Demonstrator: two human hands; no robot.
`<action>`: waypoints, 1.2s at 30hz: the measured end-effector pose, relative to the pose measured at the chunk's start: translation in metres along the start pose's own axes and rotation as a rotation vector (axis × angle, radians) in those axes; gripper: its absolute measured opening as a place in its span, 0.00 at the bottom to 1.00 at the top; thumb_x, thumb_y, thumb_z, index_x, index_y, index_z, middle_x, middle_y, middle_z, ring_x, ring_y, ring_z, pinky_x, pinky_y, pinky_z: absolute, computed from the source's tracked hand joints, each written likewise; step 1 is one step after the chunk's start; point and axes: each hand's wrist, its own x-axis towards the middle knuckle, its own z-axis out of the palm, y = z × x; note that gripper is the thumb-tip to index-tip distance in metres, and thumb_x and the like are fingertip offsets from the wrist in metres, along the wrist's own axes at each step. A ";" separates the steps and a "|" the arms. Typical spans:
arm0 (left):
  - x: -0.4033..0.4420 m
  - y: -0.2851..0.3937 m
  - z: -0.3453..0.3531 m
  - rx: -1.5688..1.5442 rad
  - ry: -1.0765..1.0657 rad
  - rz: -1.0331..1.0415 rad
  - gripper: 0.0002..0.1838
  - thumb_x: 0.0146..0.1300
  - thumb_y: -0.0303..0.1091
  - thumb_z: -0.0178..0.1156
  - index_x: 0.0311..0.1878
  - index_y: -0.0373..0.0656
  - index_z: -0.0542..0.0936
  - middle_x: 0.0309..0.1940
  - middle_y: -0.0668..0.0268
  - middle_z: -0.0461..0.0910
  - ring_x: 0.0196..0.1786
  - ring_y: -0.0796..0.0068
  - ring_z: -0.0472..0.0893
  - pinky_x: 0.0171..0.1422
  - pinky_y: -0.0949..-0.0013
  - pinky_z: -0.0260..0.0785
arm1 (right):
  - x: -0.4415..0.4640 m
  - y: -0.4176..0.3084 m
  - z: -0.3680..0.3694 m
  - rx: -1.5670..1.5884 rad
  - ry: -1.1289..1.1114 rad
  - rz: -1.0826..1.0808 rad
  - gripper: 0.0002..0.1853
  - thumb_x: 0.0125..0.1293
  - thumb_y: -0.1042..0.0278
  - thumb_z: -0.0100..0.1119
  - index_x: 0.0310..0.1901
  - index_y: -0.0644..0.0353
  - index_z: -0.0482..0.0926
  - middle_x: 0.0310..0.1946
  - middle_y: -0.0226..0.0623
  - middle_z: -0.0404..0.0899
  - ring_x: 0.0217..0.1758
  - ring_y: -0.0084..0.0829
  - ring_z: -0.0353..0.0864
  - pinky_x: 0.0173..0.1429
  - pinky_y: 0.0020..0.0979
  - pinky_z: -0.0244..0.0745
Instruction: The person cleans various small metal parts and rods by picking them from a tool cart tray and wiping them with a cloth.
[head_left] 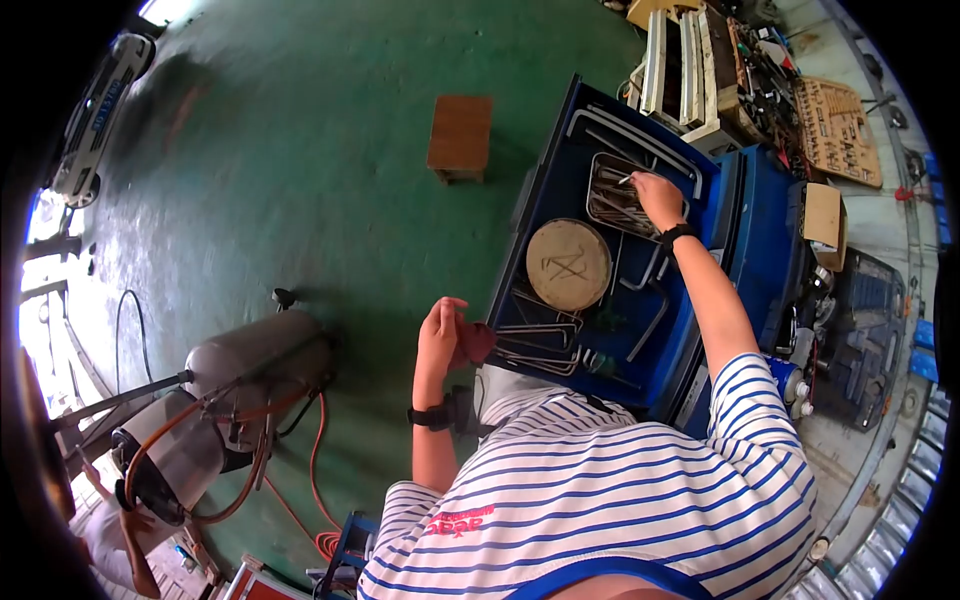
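Note:
My left hand [437, 338] is closed on a dark red cloth [473, 343], just outside the front edge of an open blue drawer [510, 265]. Over a metal tray [590, 205] in that drawer, my right hand [660, 200] pinches a small, light, rod-like metal piece [625, 180]; its exact kind is too small to tell. Several slim metal pieces [615, 200] fill the tray. Beside it lies a round tan lid or tin [568, 265] with thin bent keys on top. Large L-shaped hex keys [652, 320] rest around it in the drawer.
A brown wooden stool [460, 133] stands on the green floor beyond the drawer. Grey tanks [262, 362] with orange hoses are at left, near another person's arm [140, 550]. Toolboxes [690, 70] and a cardboard box [823, 222] crowd the right side. A vehicle [105, 110] is far left.

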 end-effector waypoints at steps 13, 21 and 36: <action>-0.001 0.077 0.039 -0.416 -0.090 -0.015 0.25 0.74 0.52 0.40 0.47 0.39 0.76 0.35 0.64 0.80 0.37 0.77 0.78 0.42 0.75 0.71 | -0.081 -0.169 -0.138 1.537 -0.208 0.360 0.11 0.68 0.70 0.56 0.50 0.63 0.78 0.37 0.32 0.82 0.38 0.21 0.83 0.37 0.22 0.79; -0.021 0.057 0.120 -0.152 -0.394 0.306 0.20 0.76 0.44 0.40 0.50 0.38 0.75 0.34 0.67 0.77 0.36 0.78 0.76 0.42 0.74 0.70 | -0.165 -0.232 -0.135 0.887 0.145 0.059 0.11 0.58 0.70 0.66 0.38 0.63 0.75 0.29 0.40 0.81 0.31 0.35 0.83 0.35 0.30 0.76; -0.067 0.097 0.093 0.194 0.183 0.714 0.22 0.75 0.42 0.40 0.28 0.39 0.72 0.18 0.67 0.72 0.20 0.79 0.68 0.26 0.73 0.62 | -0.208 -0.204 -0.185 1.739 0.513 0.244 0.08 0.63 0.73 0.63 0.39 0.59 0.71 0.37 0.35 0.79 0.35 0.25 0.81 0.41 0.26 0.79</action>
